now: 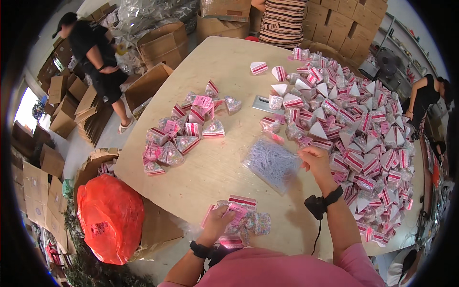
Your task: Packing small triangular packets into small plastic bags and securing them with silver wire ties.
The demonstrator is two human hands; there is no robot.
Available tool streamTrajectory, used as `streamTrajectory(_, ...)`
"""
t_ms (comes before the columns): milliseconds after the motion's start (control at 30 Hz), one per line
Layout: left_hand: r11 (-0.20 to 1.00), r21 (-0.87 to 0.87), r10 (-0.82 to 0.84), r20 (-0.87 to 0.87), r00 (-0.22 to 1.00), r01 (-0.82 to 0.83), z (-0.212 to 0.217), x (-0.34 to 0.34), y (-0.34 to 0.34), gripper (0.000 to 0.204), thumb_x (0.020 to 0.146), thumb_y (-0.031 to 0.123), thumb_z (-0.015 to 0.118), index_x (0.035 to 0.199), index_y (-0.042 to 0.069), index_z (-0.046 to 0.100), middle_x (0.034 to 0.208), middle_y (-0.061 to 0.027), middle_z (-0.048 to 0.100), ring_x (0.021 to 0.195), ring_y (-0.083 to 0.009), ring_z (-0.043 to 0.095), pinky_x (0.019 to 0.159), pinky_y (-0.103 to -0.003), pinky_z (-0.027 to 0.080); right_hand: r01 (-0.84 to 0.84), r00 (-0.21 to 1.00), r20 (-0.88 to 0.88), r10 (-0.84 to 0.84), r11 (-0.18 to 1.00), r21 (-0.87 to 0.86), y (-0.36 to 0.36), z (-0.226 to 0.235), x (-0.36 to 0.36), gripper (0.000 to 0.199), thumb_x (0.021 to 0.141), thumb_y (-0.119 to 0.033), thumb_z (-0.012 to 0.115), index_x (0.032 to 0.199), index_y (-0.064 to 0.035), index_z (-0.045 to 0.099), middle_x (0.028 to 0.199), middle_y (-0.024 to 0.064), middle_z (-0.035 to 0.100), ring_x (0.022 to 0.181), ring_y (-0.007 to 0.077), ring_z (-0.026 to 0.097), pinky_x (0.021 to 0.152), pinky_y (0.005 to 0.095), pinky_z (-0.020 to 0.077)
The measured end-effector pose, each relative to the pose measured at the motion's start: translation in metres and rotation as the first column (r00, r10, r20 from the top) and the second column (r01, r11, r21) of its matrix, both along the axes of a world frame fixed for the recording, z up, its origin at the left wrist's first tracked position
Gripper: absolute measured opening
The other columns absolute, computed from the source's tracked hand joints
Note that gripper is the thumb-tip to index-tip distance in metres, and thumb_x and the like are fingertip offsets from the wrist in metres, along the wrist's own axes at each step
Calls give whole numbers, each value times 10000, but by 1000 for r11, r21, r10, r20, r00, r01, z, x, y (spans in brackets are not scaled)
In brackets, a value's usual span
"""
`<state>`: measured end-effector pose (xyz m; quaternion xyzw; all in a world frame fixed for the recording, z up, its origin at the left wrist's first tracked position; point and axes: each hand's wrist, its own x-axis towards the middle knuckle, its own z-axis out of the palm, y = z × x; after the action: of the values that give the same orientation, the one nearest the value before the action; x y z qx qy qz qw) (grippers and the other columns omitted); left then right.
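My left hand point(217, 226), near the front edge of the table, is closed on a pink tag point(237, 212). Around it lie toy cake slices with white and dark pink layers point(242, 201) and a slice speckled with coloured bits point(258, 223). My right hand point(315, 161) is pinched at the right edge of a clear plastic bag point(272, 164) full of thin, pale loops of string. Whatever is between its fingertips is too fine to make out. Left of the bag sits a small group of wrapped cake slices point(186, 125), several with pink tags.
A large heap of cake slices point(363, 134) covers the table's right side. A flat grey item point(262, 104) lies beside it. Left of the table point(201, 62), a red plastic bag point(111, 217) sits in a carton. One person point(93, 52) walks among cartons; others are beyond the table.
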<state>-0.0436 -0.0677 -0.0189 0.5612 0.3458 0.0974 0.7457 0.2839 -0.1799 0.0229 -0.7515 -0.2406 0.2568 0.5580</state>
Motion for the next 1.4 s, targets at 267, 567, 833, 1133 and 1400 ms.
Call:
streamTrajectory(267,998,14,-65,80,995,64,-3,1,5,96,894,92,577,827,23,577,726,64,458,698,-39,396,621,-221,356,79,991,108,-78,997,-8,-8,19,-10,139,823,-139,620,845,-12,671,619,2,582,505,82,545,441,210,404)
streamTrajectory(567,956,92,-283,56,958,277,8,-9,28,142,880,71,570,995,2,618,834,-8,556,793,-76,494,705,-240,415,27,966,-253,55,950,310,-23,81,-48,146,905,-153,536,854,-20,570,946,145,658,525,137,581,483,252,469)
streamTrajectory(833,818,350,-559,300,773,456,36,23,36,250,869,73,564,1102,-6,607,1296,-128,512,1217,-236,456,996,-331,361,28,973,-230,12,985,171,-40,86,-88,124,895,-126,561,847,-15,588,697,71,622,546,133,602,489,231,474)
streamTrajectory(1133,773,297,-634,392,666,561,42,47,6,183,873,90,559,1023,1,615,1305,-139,490,1182,-212,476,954,-312,379,-203,957,-210,198,979,-3,-44,69,-139,111,885,-97,557,836,-6,598,672,18,578,577,69,552,522,215,452)
streamTrajectory(1400,762,103,-647,186,740,640,53,55,-13,239,871,100,579,1091,10,603,923,-38,593,848,-103,541,765,-250,444,-229,829,-485,280,960,163,-58,50,-117,130,896,-110,526,838,1,561,759,86,631,556,120,591,476,219,448)
